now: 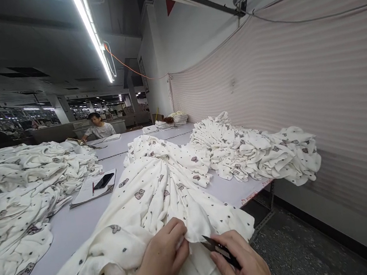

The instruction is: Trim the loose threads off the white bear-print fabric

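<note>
A white cloth printed with small animal figures and dark dots spreads over the table in front of me. My left hand is closed, pinching the cloth's edge between thumb and fingers. Just to the right, my right hand grips a pair of black thread snips. Their pointed blades are parted and point left toward the pinched edge. From this view I cannot tell whether the blades touch the cloth.
Heaps of the same printed cloth lie on the left and at the right. A notebook carries a phone and a red pen. Folded stacks stand at the far end. A person sits beyond the table.
</note>
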The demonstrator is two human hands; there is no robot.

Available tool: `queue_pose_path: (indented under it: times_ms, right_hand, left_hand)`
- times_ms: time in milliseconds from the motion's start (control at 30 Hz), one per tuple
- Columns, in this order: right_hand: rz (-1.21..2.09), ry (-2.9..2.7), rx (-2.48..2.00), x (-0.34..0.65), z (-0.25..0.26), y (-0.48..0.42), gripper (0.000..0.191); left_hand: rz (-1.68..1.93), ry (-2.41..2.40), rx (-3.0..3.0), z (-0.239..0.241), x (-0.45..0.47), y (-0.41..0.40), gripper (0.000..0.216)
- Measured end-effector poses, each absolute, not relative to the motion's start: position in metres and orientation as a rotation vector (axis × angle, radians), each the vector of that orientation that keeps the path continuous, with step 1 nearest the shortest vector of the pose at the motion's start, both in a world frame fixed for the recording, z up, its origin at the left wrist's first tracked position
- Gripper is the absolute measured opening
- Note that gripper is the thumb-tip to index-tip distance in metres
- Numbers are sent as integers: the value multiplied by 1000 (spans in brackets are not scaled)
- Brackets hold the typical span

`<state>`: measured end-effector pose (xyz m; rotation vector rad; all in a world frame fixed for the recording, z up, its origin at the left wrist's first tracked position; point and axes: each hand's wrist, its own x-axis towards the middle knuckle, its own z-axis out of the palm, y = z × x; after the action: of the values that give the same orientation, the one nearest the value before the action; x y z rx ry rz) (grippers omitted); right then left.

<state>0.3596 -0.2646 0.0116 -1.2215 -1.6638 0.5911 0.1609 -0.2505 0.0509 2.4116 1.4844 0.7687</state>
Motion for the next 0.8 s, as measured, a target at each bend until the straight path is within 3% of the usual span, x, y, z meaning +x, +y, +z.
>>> queue_pose_path:
  times_ms: [567,633,800]
  right_hand:
    - [555,-1602,-1149,340,3,-256,23]
    - [517,-1580,-1199,336,-1,-254,32]
    - [538,-1553,-1275,328,7,-234,14]
  left_hand:
    - [912,1478,2307,53,160,-249,13]
    - [944,1459,2294,54,159,-248,12]
    - [850,1435,2074,64,152,-238,18]
